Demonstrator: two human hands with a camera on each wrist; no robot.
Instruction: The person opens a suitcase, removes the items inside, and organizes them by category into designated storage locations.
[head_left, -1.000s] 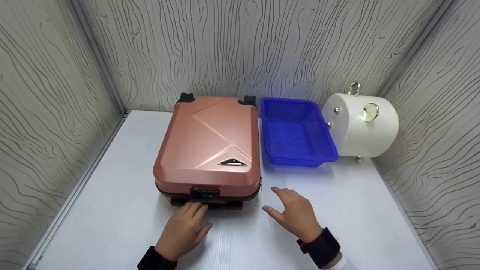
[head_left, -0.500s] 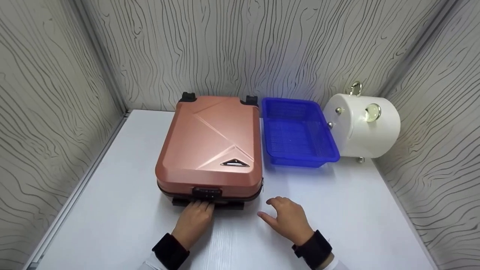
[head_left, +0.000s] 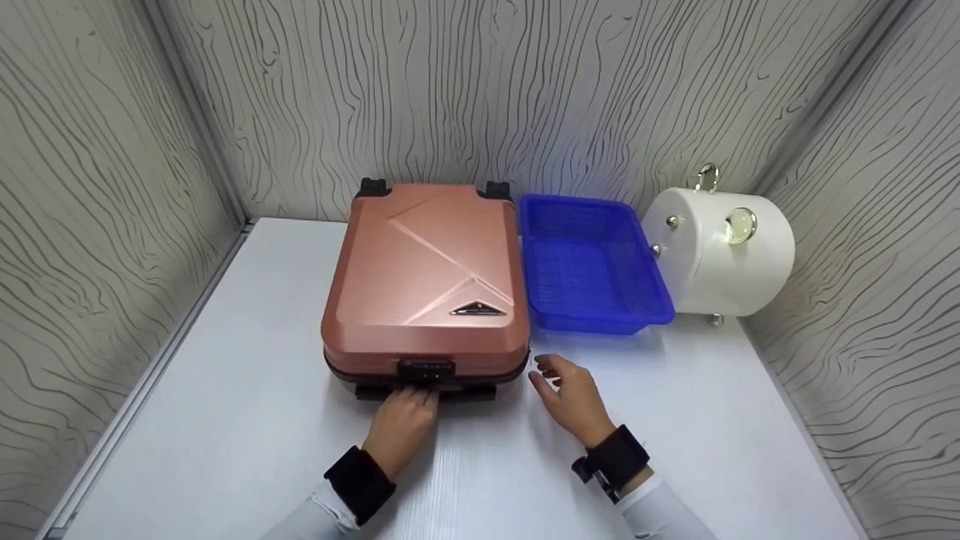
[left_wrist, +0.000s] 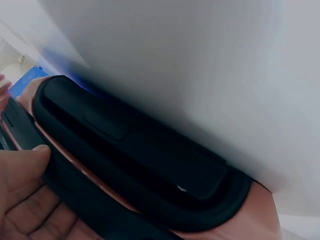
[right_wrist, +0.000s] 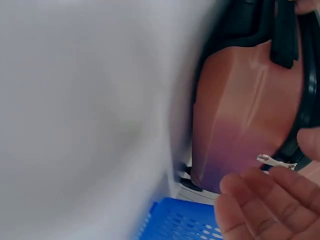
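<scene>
A rose-pink hard-shell suitcase (head_left: 420, 259) lies flat on the white table, its wheels toward the back wall. My left hand (head_left: 403, 427) holds the black carry handle (left_wrist: 90, 197) at its front side, thumb on top and fingers curled beneath. Beside that handle, the left wrist view shows a black recessed pull handle (left_wrist: 135, 145). My right hand (head_left: 576, 397) hovers off the suitcase's front right corner with loosely bent fingers and nothing in them. A silver zipper pull (right_wrist: 274, 161) hangs near its fingertips in the right wrist view.
A blue plastic basket (head_left: 600, 321) stands close along the suitcase's right side. Farther right is a white cylindrical container (head_left: 750, 262) with shiny metal knobs and a ring. Wood-patterned walls (head_left: 480, 97) enclose the back and both sides of the table (head_left: 240, 360).
My left hand has reached in and curled round the carry handle. The suitcase has shifted slightly right and back. My right hand dipped nearer, then rose toward the suitcase's front right corner.
</scene>
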